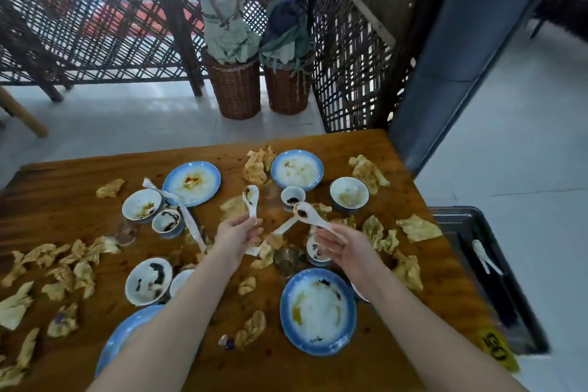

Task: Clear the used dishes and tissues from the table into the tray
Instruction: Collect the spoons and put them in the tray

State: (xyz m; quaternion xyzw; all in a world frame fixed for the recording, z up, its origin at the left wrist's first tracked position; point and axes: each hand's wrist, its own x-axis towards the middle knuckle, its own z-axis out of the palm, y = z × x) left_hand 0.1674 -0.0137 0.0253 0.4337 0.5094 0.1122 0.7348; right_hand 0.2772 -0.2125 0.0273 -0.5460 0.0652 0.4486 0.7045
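A: What sort of room is it?

B: Pale tiled floor (525, 137), with a dark lattice screen (95, 25) across the far side. Two wicker baskets (237, 89) stuffed with cloth stand against the screen, and a grey pillar (461, 57) is at the right. Closest is a brown wooden table (366, 149), stained and crowded.

A: Crowded with what?

B: Blue-rimmed plates (318, 310), white bowls (349, 192) and small sauce cups (292, 195) smeared dark. Crumpled tissues (418, 227) are strewn from edge to edge.

A: And the tray?

B: The dark tray (471, 223) sits lower than the tabletop, just beside its right edge. One white spoon (483, 256) lies in it.

A: The hands?

B: Both are raised over the middle of the table. The left hand (237, 234) pinches the handle of a ceramic soup spoon (251, 197), its stained bowl pointing away. The right hand (346, 248) holds a second soup spoon (307, 212) by the handle end in its fingertips. That spoon has dark sauce in its bowl.

A: Anything between them?

B: A pale handle (284, 226) lies on the wood there. It is probably a third spoon, but its far end is lost among the tissues.

A: Room to move?

B: Only tissues lie between the hands and the tray side. A strip of bare wood runs along the far edge. A yellow tag (498, 348) sits at the near right corner.
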